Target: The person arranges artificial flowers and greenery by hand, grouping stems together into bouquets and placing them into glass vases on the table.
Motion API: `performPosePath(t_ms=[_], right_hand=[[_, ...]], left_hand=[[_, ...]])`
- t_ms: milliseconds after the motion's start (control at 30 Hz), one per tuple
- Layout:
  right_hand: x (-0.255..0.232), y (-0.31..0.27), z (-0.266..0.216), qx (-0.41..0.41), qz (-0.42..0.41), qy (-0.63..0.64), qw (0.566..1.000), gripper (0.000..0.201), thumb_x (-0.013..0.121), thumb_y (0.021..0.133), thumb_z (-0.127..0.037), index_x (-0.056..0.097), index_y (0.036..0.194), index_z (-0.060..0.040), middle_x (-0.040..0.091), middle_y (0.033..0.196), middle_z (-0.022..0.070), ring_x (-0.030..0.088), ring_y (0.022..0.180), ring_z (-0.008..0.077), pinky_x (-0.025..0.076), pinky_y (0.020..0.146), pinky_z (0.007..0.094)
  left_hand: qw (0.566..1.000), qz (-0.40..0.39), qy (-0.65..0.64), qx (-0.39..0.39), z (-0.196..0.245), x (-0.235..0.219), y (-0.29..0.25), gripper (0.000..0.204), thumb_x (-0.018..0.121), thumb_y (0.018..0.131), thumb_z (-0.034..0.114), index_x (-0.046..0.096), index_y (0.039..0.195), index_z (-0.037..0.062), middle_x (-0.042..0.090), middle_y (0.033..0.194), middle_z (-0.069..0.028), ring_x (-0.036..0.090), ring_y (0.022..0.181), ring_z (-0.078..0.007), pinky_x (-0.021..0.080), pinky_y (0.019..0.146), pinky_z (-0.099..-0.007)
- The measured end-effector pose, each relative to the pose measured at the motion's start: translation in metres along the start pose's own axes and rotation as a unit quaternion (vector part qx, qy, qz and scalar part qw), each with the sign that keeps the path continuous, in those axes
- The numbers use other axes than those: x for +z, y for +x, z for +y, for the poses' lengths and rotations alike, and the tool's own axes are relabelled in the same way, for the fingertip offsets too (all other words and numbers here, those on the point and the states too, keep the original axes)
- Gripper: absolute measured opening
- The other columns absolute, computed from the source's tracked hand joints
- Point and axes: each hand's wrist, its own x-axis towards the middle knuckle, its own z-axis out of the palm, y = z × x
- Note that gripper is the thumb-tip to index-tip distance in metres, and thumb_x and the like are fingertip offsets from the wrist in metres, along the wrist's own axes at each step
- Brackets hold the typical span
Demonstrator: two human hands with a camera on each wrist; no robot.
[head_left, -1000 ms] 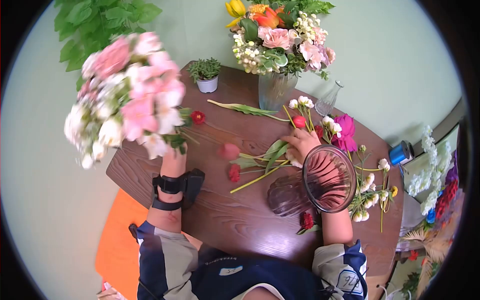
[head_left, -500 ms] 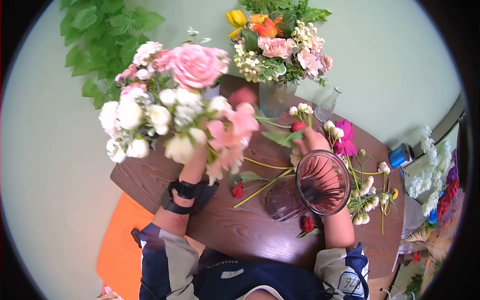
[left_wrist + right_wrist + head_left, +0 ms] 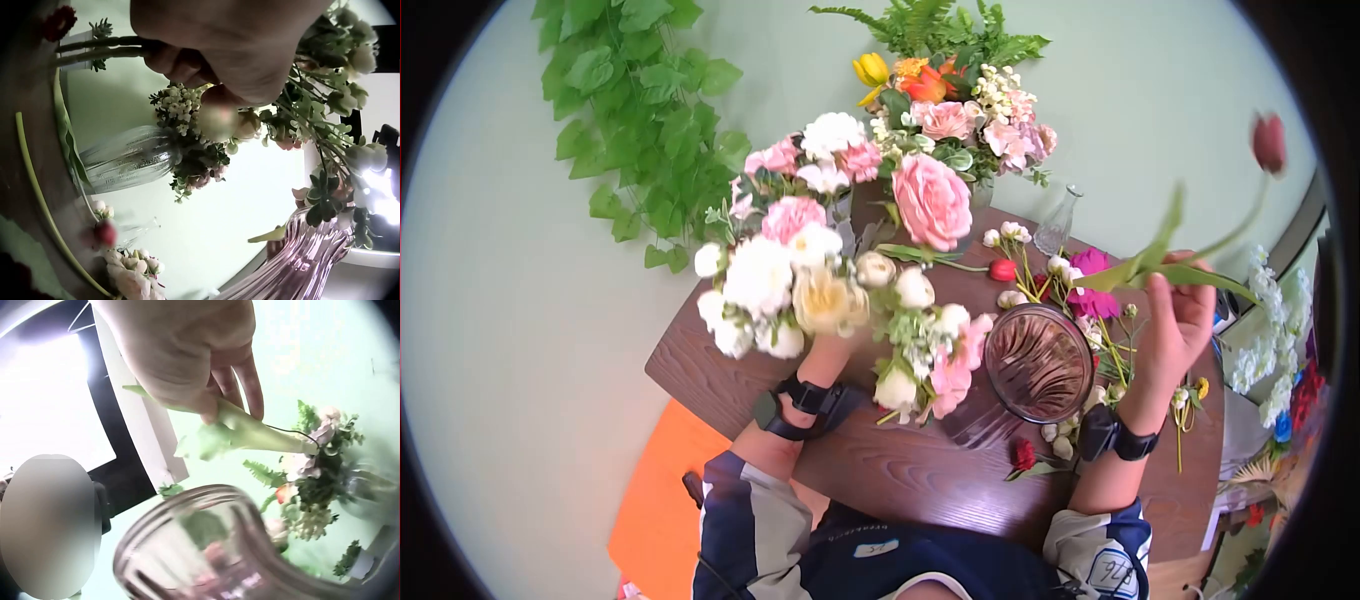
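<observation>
My left hand (image 3: 231,44) grips the stems of a large bouquet (image 3: 760,275) of pink, white and cream flowers. In the head view the blooms hide most of that hand. Raised at the right, my right hand (image 3: 1185,310) pinches the stem of a dark pink tulip (image 3: 1268,145) with long green leaves, its bloom pointing up. Between the two hands a purple fluted glass vase (image 3: 1040,362) stands upright on the table. The bouquet's lower right blooms overlap the vase's rim in the head view. In the right wrist view the tulip's leaves (image 3: 250,434) are above the vase.
On the brown table (image 3: 880,500) lie a red tulip (image 3: 1002,270), a magenta flower (image 3: 1092,275), a dark red flower (image 3: 1023,454) and several white blooms. Behind stand a small clear bottle (image 3: 1057,220) and a vase arrangement (image 3: 945,120). Green vines (image 3: 650,120) hang at left.
My right hand has lifted the tulip off the table and swung it up to the right. The left hand has brought the bouquet rightward, closer to the purple vase.
</observation>
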Motion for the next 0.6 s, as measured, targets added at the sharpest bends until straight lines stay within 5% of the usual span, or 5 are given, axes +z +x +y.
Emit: performPosePath(t_ms=[100, 267, 367, 400, 600], right_hand=[[-0.003, -0.006, -0.024, -0.005, 0.068, 0.042, 0.997, 0.028, 0.059, 0.078, 0.008, 0.05, 0.104, 0.0015, 0.056, 0.1, 0.0104, 0.058, 0.087, 0.0142, 0.049, 0.076, 0.0269], [0.018, -0.03, -0.067, -0.008, 0.022, -0.012, 1.0, 0.024, 0.069, 0.074, -0.004, 0.051, 0.089, -0.0024, 0.057, 0.084, 0.0041, 0.054, 0.073, 0.0095, 0.043, 0.064, 0.021], [0.053, -0.049, -0.085, 0.014, 0.009, -0.004, 1.0, 0.029, 0.073, 0.068, -0.003, 0.051, 0.086, -0.0032, 0.059, 0.083, 0.0049, 0.056, 0.076, 0.0124, 0.045, 0.072, 0.0235], [0.055, -0.051, -0.083, 0.015, -0.054, 0.064, 0.996, 0.033, 0.077, 0.065, 0.001, 0.053, 0.088, -0.0028, 0.062, 0.092, 0.0106, 0.059, 0.087, 0.0197, 0.046, 0.081, 0.0335], [0.102, -0.049, -0.08, 0.057, -0.15, -0.061, 0.985, 0.015, 0.071, 0.073, -0.002, 0.061, 0.083, -0.0005, 0.062, 0.078, 0.0072, 0.057, 0.06, 0.0138, 0.045, 0.055, 0.0268]], left_hand=[[1.0, -0.014, 0.001, -0.002, 0.0, 0.011, 0.004, 0.016, 0.055, 0.089, 0.022, 0.048, 0.097, 0.01, 0.045, 0.076, 0.0011, 0.044, 0.056, -0.0096, 0.036, 0.047, -0.0213], [0.999, -0.033, 0.004, -0.003, 0.003, 0.025, 0.01, 0.015, 0.055, 0.089, 0.022, 0.048, 0.096, 0.0102, 0.044, 0.075, 0.0016, 0.043, 0.055, -0.0093, 0.035, 0.046, -0.0213], [0.999, -0.037, -0.006, 0.001, 0.003, 0.034, 0.012, 0.015, 0.055, 0.089, 0.022, 0.048, 0.095, 0.0103, 0.043, 0.074, 0.0018, 0.042, 0.055, -0.009, 0.034, 0.046, -0.0213], [0.999, -0.036, -0.008, 0.002, 0.003, 0.035, 0.011, 0.015, 0.055, 0.089, 0.022, 0.048, 0.095, 0.0104, 0.043, 0.074, 0.0019, 0.042, 0.054, -0.0089, 0.034, 0.046, -0.0213], [0.999, -0.032, -0.004, 0.001, 0.004, 0.036, 0.011, 0.014, 0.056, 0.089, 0.022, 0.048, 0.093, 0.0107, 0.042, 0.072, 0.0024, 0.041, 0.053, -0.0085, 0.032, 0.045, -0.0213]])
